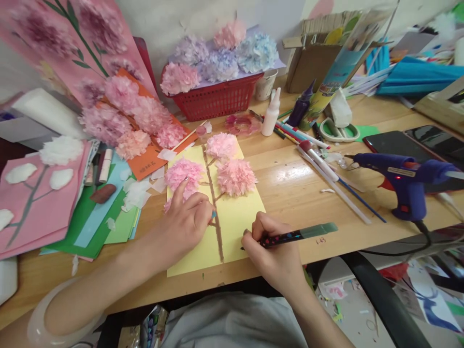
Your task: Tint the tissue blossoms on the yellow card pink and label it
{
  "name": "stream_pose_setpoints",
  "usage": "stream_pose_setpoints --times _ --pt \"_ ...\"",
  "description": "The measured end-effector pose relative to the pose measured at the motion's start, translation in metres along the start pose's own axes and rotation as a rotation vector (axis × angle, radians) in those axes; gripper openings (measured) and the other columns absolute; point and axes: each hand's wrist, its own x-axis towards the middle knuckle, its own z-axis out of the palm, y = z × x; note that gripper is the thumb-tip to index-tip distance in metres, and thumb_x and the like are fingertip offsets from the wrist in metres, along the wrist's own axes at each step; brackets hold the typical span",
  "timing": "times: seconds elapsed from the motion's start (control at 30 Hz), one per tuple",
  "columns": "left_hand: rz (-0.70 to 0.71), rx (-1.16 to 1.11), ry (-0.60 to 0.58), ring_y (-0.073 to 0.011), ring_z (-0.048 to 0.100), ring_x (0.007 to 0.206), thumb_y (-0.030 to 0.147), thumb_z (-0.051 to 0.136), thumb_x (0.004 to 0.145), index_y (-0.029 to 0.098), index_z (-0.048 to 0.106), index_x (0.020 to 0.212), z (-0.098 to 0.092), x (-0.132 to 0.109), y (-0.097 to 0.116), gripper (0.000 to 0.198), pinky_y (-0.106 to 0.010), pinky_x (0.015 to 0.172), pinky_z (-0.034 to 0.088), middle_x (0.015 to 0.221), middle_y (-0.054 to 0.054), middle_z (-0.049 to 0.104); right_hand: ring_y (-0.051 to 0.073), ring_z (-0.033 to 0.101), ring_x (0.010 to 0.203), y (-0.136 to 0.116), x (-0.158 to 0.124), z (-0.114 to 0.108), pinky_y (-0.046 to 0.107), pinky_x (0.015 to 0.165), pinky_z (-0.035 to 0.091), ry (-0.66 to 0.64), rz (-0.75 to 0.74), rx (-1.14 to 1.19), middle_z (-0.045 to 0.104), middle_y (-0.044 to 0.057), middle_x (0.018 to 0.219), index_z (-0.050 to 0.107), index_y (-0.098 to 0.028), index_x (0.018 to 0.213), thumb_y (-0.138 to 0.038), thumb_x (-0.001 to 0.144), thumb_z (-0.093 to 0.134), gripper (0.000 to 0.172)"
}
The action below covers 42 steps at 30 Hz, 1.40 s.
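Yellow paper [239, 222] lies on the wooden table, with a brown painted stem [218, 237] down its middle. Pink paper flowers [236, 177] sit on its upper part. My right hand [277, 246] grips a black pen [290, 238] with a green end; its tip points at the paper's lower right. My left hand [186, 222] rests on the left half, its index finger on the left pink flower [184, 173] and the other fingers curled. A small blue thing [213, 214] shows at its curled fingers, too little visible to name.
A blue glue gun [409, 181] with its cable is at the right. Brushes [319, 162] and a white bottle [271, 116] stand or lie behind the paper. A red basket [217, 99] of flowers is at the back; coloured papers [90, 232] lie left.
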Motion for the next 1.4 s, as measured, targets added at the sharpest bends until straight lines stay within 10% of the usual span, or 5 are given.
stream_pose_setpoints --times 0.43,0.7,0.93,1.4 --pt "-0.553 -0.948 0.144 -0.0172 0.069 0.094 0.027 0.054 0.095 0.029 0.027 0.09 -0.011 -0.017 0.001 0.027 -0.036 0.076 0.06 0.103 -0.002 0.068 0.007 0.03 0.045 0.001 0.0 -0.001 0.022 0.043 0.023 0.009 -0.03 -0.015 0.029 -0.009 0.05 0.029 -0.023 0.057 -0.011 0.071 0.052 0.029" --pt "-0.603 -0.72 0.384 -0.0201 0.069 0.088 0.029 0.062 0.091 0.029 0.031 0.084 -0.016 -0.036 -0.002 0.032 -0.042 0.082 0.058 0.072 0.007 0.062 0.008 0.031 0.043 0.001 -0.001 -0.001 0.022 0.042 0.025 0.028 -0.053 -0.066 0.031 -0.008 0.048 0.029 -0.023 0.056 -0.015 0.073 0.055 0.032" --pt "-0.157 -0.248 0.289 -0.0229 0.065 0.108 0.013 0.052 0.096 0.023 0.045 0.103 0.004 -0.02 0.017 0.015 -0.056 0.106 0.045 0.099 -0.004 0.072 0.008 0.033 0.044 0.003 0.0 0.001 0.022 0.043 0.027 0.035 -0.047 -0.095 0.033 -0.008 0.049 0.031 -0.023 0.056 -0.016 0.073 0.056 0.031" --pt "-0.212 -0.098 0.168 -0.02 0.063 0.098 0.002 0.034 0.094 0.021 0.05 0.088 0.013 -0.011 0.02 0.025 -0.071 0.118 0.019 0.09 -0.002 0.066 0.008 0.034 0.044 0.003 -0.001 0.0 0.021 0.043 0.028 0.027 -0.078 -0.107 0.033 -0.008 0.049 0.031 -0.023 0.057 -0.017 0.076 0.055 0.032"
